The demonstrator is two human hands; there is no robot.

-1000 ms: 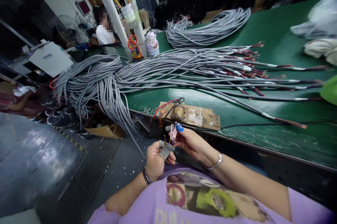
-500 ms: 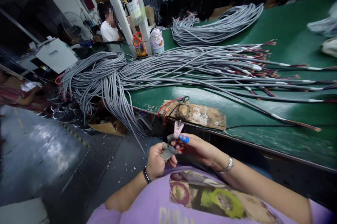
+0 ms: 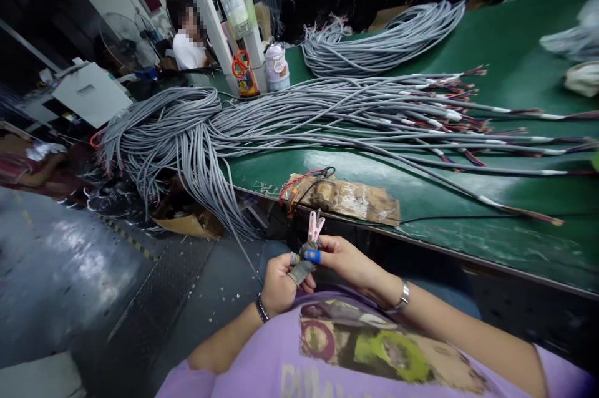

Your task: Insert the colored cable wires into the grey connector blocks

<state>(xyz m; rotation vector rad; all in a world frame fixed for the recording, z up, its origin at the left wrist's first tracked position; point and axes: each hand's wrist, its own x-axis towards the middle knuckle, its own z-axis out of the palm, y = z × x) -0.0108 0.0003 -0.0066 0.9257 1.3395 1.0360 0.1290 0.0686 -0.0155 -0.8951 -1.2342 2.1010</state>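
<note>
Close together in front of my body, both hands work at the table's near edge. My left hand (image 3: pixel 279 286) is closed, with grey wraps on its fingers. A single grey cable (image 3: pixel 247 257) runs down from the bundle to it. My right hand (image 3: pixel 349 262) pinches right beside the left fingertips, a blue wrap (image 3: pixel 312 256) on its thumb. What lies between the right fingers is hidden. A pink clothespin (image 3: pixel 315 227) stands just above the fingertips, against the edge of a worn wooden block (image 3: pixel 358 200).
A large bundle of grey cables (image 3: pixel 281 112) with stripped, coloured ends lies across the green table (image 3: pixel 519 242) and hangs off its left side. Behind are a coiled bundle (image 3: pixel 384 45), a purple bottle (image 3: pixel 277 67) and orange-handled scissors (image 3: pixel 241 65). A person (image 3: pixel 189 42) sits beyond.
My right hand has moved in against the left fingertips, and its thumb has turned to press there. The clothespin's arms now show spread apart. Red wire ends at the fingers are no longer visible.
</note>
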